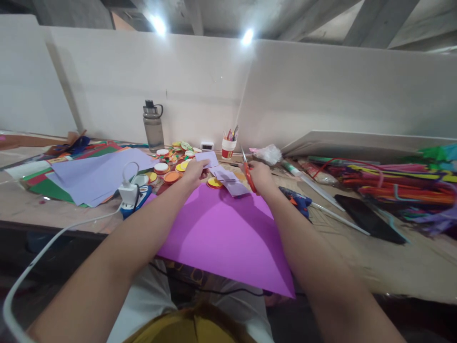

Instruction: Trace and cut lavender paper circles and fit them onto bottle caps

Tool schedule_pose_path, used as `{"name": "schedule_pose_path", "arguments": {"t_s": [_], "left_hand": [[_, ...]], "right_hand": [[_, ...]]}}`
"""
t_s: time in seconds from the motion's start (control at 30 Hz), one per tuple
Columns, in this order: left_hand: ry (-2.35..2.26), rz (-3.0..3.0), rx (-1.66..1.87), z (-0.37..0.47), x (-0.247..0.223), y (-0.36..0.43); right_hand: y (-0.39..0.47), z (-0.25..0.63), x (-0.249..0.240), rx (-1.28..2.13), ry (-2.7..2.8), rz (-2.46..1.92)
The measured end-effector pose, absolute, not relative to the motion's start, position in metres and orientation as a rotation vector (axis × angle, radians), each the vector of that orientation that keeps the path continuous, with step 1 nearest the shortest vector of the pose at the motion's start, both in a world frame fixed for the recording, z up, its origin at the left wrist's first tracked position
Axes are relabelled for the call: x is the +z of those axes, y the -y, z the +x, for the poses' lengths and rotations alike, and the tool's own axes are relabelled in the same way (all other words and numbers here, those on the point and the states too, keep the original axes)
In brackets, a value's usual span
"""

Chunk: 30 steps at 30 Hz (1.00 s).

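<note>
My left hand point(195, 171) is closed on a small lavender paper piece point(207, 158), held up by its edge over the table. In my right hand point(260, 174) is a pair of scissors point(249, 174) with orange handles, the blades pointing up and away from me. Between the hands several lavender paper pieces point(233, 185) lie overlapping. A yellow round lid point(214, 182) sits beside them. Beneath is a large bright purple sheet point(224, 233), which hangs over the table's front edge.
Lavender sheets point(96, 174) and a power strip point(134, 200) are on the left. At the back stand a water bottle point(153, 127) and a cup of pens point(228, 146). To the right lie a glue gun point(296, 202), a dark flat slab point(369, 219) and coloured pipe cleaners point(403, 183).
</note>
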<state>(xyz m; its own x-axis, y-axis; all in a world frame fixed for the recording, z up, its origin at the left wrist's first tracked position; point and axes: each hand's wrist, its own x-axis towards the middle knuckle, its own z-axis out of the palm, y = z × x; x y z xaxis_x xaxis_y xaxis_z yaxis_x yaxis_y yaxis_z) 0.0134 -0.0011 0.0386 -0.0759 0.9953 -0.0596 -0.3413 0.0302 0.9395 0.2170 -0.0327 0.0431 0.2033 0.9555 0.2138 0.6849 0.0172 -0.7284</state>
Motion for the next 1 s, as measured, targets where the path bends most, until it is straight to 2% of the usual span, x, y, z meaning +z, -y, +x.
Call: {"name": "schedule_pose_path", "arguments": {"t_s": [0.1,0.3,1.0], "left_hand": [[-1.030,0.893,1.378,0.014,0.039,0.002],[-1.009,0.916,1.383,0.015,0.037,0.001],[-0.976,0.929,1.367,0.018,0.038,0.003]], "right_hand": [[0.031,0.219,0.036,0.202,1.685,-1.962],[0.024,0.224,0.026,0.178,1.703,-2.072],[0.017,0.225,0.019,0.275,1.572,-1.853]]}}
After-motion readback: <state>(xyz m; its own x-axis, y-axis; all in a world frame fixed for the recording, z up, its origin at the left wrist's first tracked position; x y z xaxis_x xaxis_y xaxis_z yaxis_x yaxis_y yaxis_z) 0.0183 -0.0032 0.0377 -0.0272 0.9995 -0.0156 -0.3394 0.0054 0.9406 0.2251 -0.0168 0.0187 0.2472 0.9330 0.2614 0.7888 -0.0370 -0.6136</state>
